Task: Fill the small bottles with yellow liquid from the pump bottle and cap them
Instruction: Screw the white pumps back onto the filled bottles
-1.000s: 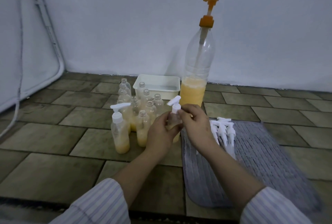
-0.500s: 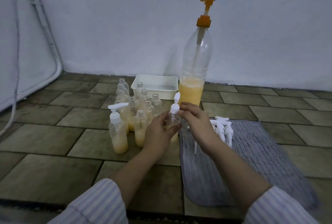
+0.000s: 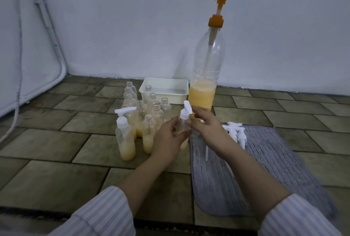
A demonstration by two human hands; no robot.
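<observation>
From my head cam: my left hand [image 3: 166, 139] grips the small bottle [image 3: 181, 131] by its body, my right hand [image 3: 206, 128] pinches its white pump cap [image 3: 185, 113], right in front of the big pump bottle [image 3: 205, 76], beside the grey mat [image 3: 274, 169].

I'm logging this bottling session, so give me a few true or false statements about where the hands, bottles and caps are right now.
1. The left hand holds a small bottle while the right hand pinches its white pump cap. True.
2. The big pump bottle is full to the neck. False: yellow liquid fills only its lower part.
3. Spare white caps lie on the grey mat. True.
4. Every small bottle on the floor is capped. False: only one standing bottle has a cap; the open bottles behind it have none.
5. The white tray sits on the mat. False: it sits on the tiles by the wall.
</observation>
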